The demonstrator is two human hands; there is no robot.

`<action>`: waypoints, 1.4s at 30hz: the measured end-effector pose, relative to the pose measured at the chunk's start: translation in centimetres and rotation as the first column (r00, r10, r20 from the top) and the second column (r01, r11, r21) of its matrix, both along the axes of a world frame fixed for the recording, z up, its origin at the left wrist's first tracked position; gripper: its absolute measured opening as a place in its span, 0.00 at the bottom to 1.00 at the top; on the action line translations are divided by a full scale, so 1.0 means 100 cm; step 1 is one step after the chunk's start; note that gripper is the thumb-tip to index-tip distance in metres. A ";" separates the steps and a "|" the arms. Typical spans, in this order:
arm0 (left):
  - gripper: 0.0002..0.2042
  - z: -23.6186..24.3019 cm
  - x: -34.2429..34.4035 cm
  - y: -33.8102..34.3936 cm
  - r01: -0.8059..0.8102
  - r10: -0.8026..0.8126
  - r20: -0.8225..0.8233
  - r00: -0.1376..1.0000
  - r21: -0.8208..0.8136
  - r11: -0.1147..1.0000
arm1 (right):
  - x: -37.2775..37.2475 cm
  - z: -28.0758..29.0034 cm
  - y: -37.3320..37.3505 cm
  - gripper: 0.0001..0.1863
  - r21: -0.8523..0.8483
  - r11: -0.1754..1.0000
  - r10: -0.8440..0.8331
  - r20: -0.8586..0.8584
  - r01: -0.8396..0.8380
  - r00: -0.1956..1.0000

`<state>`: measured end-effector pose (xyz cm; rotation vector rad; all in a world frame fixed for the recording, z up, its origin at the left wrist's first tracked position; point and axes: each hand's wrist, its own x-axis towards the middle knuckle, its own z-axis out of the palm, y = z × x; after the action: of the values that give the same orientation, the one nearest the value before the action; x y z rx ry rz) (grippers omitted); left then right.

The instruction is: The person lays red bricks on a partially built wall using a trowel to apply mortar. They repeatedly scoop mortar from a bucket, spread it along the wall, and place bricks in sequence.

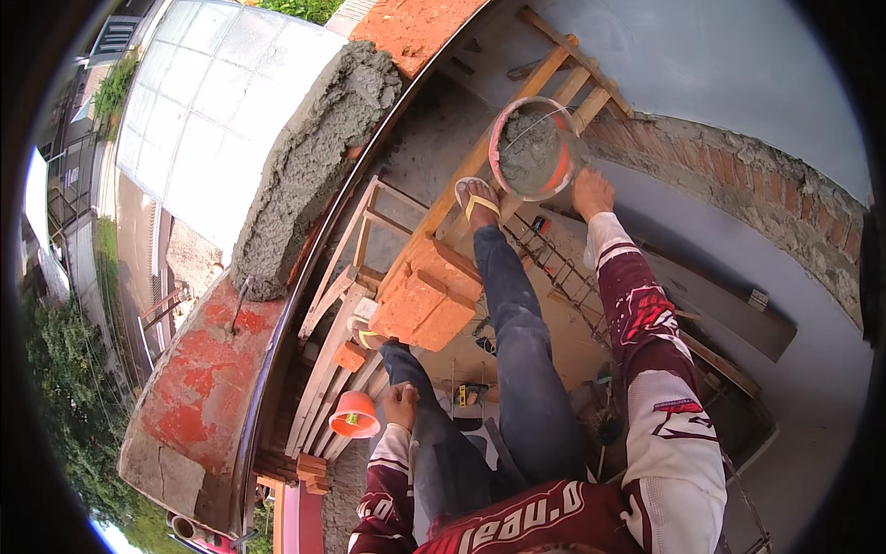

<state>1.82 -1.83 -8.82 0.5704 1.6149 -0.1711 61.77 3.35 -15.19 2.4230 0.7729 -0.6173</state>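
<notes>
My right hand (593, 192) is closed at the right side of a bucket (528, 152) of wet grey mortar, on something I cannot make out. My left hand (401, 406) is closed, what it holds unclear, beside an orange plastic container (353, 415). Orange bricks (425, 300) are stacked on wooden boards between my hands, near my sandaled feet (478, 198). A thick strip of wet mortar (314, 166) lies along the wall top to the left, with a thin metal piece at its lower end.
A red-patched ledge (208, 360) runs down the left, beside a white panelled sheet (212, 102) and trees. Timber frames (572, 74) and slats stand below me. Rebar lattice (554, 268) lies lower down. A pale wall (738, 55) with an exposed brick band (738, 171) curves along the right.
</notes>
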 end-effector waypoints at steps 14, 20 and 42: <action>0.10 -0.011 0.082 0.029 0.111 -0.110 0.093 0.990 -0.010 0.994 | 0.016 -0.024 -0.034 0.16 0.185 0.940 0.309 -0.106 -0.286 0.945; 0.10 -0.007 0.093 0.033 0.077 -0.077 0.042 0.996 -0.003 0.997 | -0.018 -0.081 0.002 0.18 0.193 0.965 -0.104 -0.340 0.178 0.935; 0.10 -0.010 0.081 0.054 0.183 -0.185 0.057 0.981 0.037 0.982 | -0.017 -0.045 -0.034 0.19 0.284 0.877 -0.319 -0.259 0.387 0.912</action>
<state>9.94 3.56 -9.78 0.7437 1.5082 -0.2638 60.08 -0.06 -19.69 2.8793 0.5418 -0.9595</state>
